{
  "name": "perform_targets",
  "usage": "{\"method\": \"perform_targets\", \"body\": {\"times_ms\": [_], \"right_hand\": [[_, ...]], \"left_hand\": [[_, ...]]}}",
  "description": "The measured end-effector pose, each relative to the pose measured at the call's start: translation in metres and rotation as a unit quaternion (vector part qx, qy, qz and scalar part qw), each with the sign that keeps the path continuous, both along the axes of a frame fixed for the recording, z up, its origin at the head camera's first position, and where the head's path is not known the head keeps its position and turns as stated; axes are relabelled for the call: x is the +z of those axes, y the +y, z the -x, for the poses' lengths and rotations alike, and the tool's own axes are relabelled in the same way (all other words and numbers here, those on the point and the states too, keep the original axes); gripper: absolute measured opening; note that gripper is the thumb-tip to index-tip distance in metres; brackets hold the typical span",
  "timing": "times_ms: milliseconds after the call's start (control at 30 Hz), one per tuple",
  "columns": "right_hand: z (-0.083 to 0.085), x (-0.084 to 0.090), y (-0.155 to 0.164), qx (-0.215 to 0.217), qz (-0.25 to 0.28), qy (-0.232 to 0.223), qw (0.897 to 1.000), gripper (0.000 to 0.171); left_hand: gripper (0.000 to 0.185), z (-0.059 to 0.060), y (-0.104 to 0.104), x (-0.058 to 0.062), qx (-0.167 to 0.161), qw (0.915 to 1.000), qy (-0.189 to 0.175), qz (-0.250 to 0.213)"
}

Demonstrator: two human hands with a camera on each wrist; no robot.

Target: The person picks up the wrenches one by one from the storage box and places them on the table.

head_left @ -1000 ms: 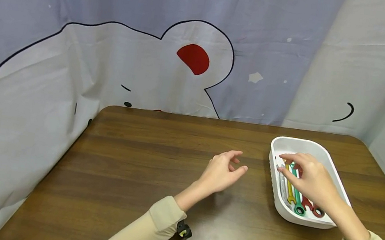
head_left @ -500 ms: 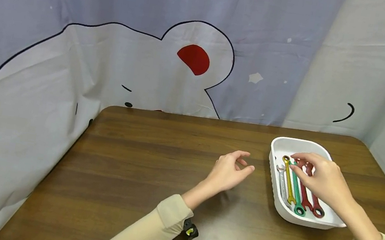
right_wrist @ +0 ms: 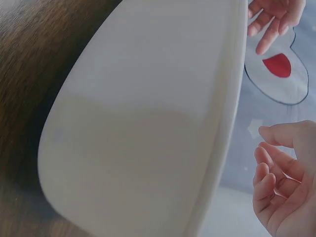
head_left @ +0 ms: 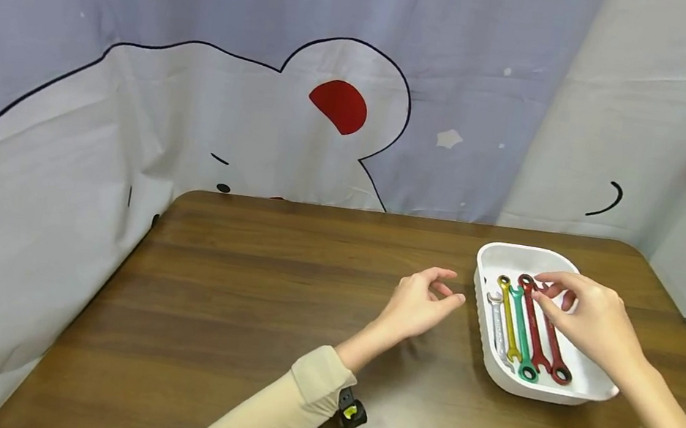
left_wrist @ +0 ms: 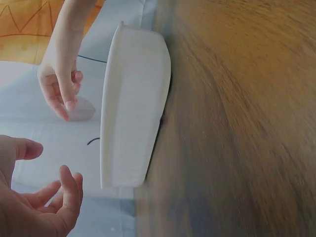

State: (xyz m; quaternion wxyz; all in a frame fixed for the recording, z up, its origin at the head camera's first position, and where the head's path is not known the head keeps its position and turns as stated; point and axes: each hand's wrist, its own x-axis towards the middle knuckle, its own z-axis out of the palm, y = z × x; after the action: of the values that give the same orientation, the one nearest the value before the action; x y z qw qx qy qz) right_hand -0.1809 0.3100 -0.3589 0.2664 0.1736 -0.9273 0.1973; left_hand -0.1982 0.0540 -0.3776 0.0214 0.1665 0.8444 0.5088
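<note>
A white tray (head_left: 488,265) stands on the right side of the brown table (head_left: 278,293). In it lie a silver wrench (head_left: 496,318), a yellow wrench (head_left: 507,318), a green wrench (head_left: 522,338) and two red wrenches (head_left: 534,325) side by side. My right hand (head_left: 543,292) hovers over the tray's far end, its fingertips just above the red wrenches and loosely curled, holding nothing. Just left of the tray my left hand (head_left: 448,289) hangs above the table, relaxed and empty. The left wrist view shows the tray's outer wall (left_wrist: 133,108) with the right hand (left_wrist: 61,96) above it.
A cloth backdrop (head_left: 334,94) printed with a bear hangs right behind the table's far edge and wraps round both sides. The table's right corner (head_left: 643,251) lies close behind the tray. Bare wood stretches left of my left hand.
My right hand has slid to the right across the tray, uncovering the yellow, green and red wrenches. My left hand has drifted a little right, closer to the tray.
</note>
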Motion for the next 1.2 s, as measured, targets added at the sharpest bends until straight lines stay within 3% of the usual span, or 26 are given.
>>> {"method": "perform_targets", "body": {"times_ms": [433, 767, 1200], "right_hand": [[0.006, -0.010, 0.022, -0.026, 0.043, -0.032, 0.998, 0.022], [0.008, -0.018, 0.036, -0.051, 0.052, -0.041, 0.996, 0.025], [0.008, -0.019, 0.053, -0.098, 0.051, -0.072, 0.991, 0.029]], "left_hand": [[0.042, 0.005, 0.015, -0.005, 0.021, 0.9992, -0.034, -0.004], [0.045, 0.006, 0.025, -0.007, 0.033, 0.9919, -0.097, -0.075], [0.048, 0.004, 0.040, -0.013, 0.055, 0.9862, -0.117, -0.103]]}}
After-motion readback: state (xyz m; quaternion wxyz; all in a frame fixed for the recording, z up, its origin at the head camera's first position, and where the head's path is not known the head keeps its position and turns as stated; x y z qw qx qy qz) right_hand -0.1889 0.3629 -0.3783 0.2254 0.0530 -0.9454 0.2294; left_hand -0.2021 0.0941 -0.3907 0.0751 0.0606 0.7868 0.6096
